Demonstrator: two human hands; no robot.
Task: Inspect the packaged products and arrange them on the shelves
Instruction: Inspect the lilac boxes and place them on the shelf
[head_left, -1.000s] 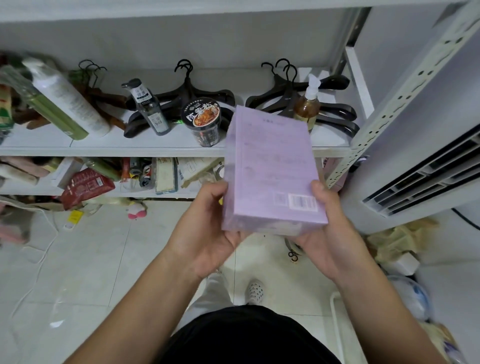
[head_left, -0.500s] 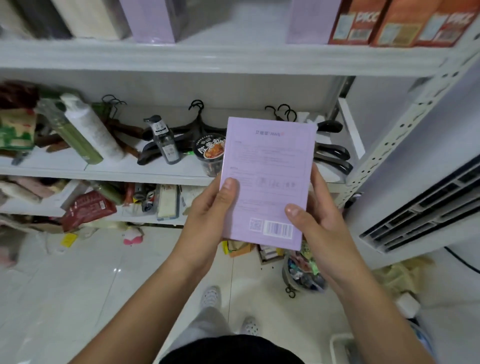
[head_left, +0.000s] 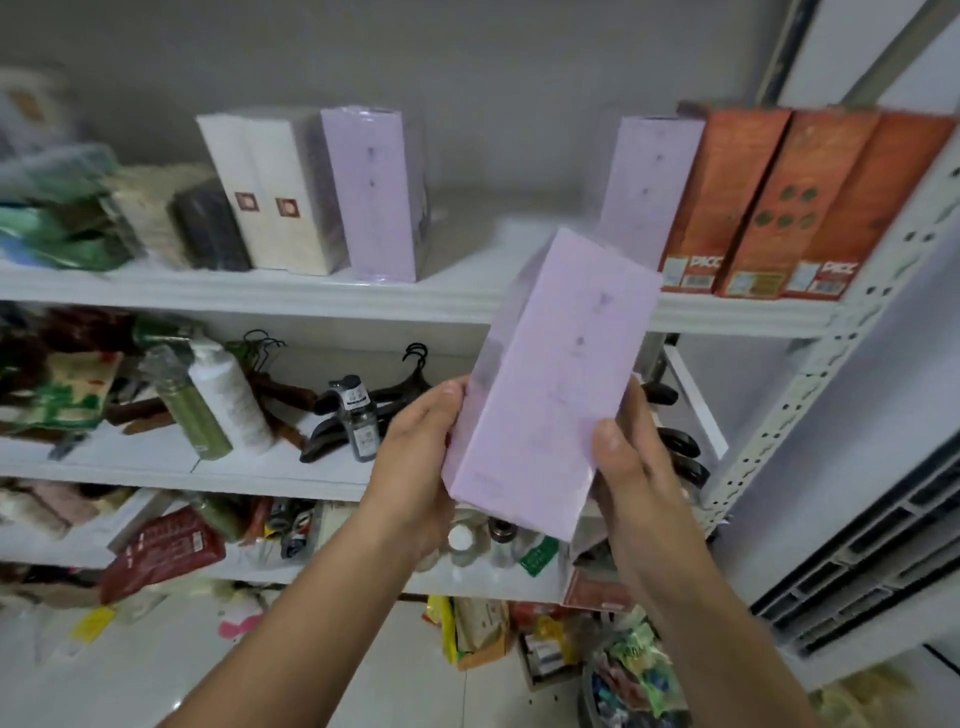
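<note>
I hold a lilac wrapped box (head_left: 550, 374) tilted in front of the white shelf unit. My left hand (head_left: 421, 467) grips its left edge and my right hand (head_left: 639, 467) grips its lower right edge. On the upper shelf (head_left: 467, 291) stand another lilac box (head_left: 376, 192) beside two white boxes (head_left: 270, 192), then a gap, then a third lilac box (head_left: 649, 192) next to several orange boxes (head_left: 779, 208).
The middle shelf holds a white bottle (head_left: 228, 400), a green bottle (head_left: 192, 415), a small dark bottle (head_left: 361, 421) and black hangers (head_left: 675, 441). Lower shelves and the floor are cluttered with packets. A white air conditioner (head_left: 883, 519) stands to the right.
The view has risen to the upper shelf. The lilac box has been turned from its barcode face to a plain side and lifted towards the gap on that shelf.
</note>
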